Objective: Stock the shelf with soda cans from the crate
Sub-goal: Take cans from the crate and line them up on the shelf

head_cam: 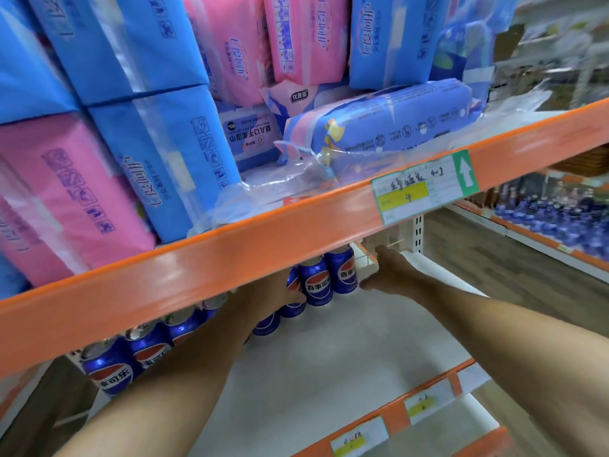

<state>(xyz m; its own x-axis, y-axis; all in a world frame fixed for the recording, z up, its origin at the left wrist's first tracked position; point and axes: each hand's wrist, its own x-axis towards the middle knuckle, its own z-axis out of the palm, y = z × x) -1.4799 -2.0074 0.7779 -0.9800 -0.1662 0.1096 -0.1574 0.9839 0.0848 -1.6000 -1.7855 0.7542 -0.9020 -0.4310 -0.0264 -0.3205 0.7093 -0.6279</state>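
Our left hand [280, 291] is deep under the orange shelf beam [230, 255], and its fingers look wrapped around one of the blue Pepsi cans [316, 285] at the back of the white shelf [329, 357]. Most of the fingers sit behind the beam, though, so we can't tell for sure whether they're really gripping it or only pressing on it. The can stands upright, long axis vertical, just right of the knuckles and touching its neighbour can [342, 272].

Our right hand [392, 275] is a bit further right, beside the end of the row. Its fingers are loosely bent and hold nothing that we can see. They rest near a pale divider [389, 239] at the shelf's back corner.

So the left hand is the nearer one to the cans, and the row runs diagonally from the near left to the far right. Both forearms reach forward and up into the shelf, the left one crossing over the front cans [108, 367].

The crate isn't in view. The next can probably goes in the open spot right of the row.
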